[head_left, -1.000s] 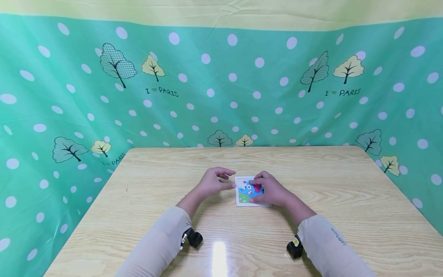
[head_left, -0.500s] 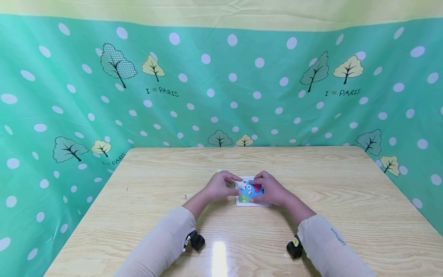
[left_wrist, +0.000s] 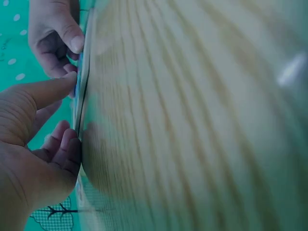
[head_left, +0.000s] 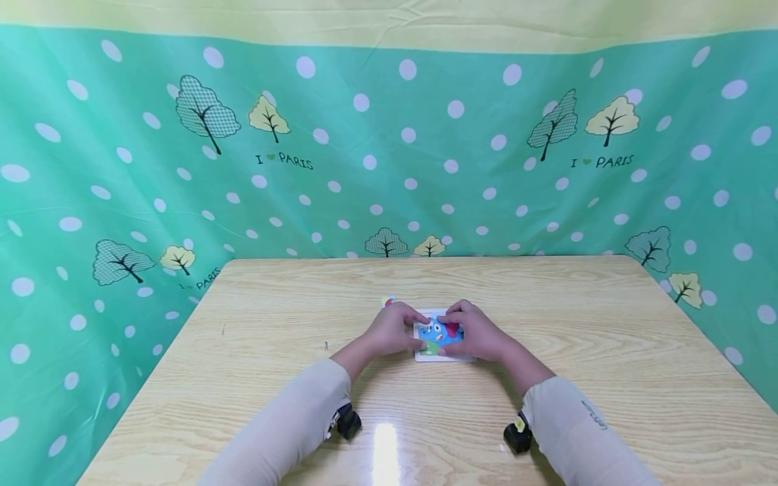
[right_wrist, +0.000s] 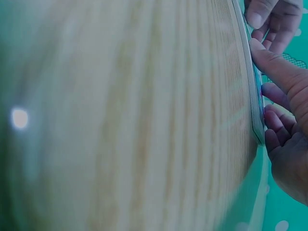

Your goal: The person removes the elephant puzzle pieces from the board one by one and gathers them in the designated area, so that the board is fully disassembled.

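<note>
A small square picture puzzle board (head_left: 433,358) with a white border lies flat on the table, showing a blue cartoon animal on green ground. My left hand (head_left: 394,329) touches its left side, with thumb and forefinger apart on the picture. On the right part of the picture rest the thumb and fingers of my right hand (head_left: 477,332), covering some of it. A small colourful piece (head_left: 387,300) shows partly behind my left hand. From the wrist views the board (left_wrist: 85,72) is seen edge-on, thumbs at its near side; what lies beneath the fingertips is hidden.
The wooden table (head_left: 292,290) has a bright light reflection near its front. A green dotted curtain (head_left: 389,202) hangs along its back and sides. Black wrist cameras (head_left: 349,422) are strapped to both sleeves.
My left hand has moved right and slightly nearer, from beside the board onto its left part. The small colourful piece behind it has come into sight. My right hand has stayed put.
</note>
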The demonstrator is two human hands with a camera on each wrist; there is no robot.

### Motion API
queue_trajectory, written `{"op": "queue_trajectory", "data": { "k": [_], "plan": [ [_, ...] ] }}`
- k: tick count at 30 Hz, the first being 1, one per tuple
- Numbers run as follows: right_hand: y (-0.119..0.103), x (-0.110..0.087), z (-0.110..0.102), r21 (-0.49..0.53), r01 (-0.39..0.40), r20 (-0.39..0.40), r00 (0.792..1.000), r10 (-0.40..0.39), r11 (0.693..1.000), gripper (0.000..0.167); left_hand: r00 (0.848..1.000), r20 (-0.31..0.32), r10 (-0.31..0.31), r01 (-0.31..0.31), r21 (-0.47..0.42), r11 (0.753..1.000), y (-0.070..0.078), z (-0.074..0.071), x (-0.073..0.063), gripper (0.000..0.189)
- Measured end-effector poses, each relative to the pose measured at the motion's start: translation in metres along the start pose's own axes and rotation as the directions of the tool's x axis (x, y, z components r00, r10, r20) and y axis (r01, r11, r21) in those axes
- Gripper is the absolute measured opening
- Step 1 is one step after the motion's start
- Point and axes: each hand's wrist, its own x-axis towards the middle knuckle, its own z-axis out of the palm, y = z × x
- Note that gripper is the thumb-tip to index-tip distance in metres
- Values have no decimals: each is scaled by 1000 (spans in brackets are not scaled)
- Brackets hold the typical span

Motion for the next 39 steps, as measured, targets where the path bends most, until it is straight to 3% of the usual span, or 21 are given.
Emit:
{"op": "queue_trajectory", "data": {
  "k": [15, 26, 39],
  "plan": [
    [-2, -1, -2, 5, 12, 3, 1000, -12, 1000, 63, 999, 34, -35, 31, 104, 994, -4, 0, 4, 41],
    [-2, -2, -2, 24, 17, -2, 1000, -17, 1000, 63, 999, -1, -37, 37, 47, 998, -9, 4, 3, 37],
    [-2, -2, -2, 52, 19, -16, 1000, -18, 998, 61, 1000, 12, -16, 16, -66, 998, -8, 4, 2, 40]
  ]
}}
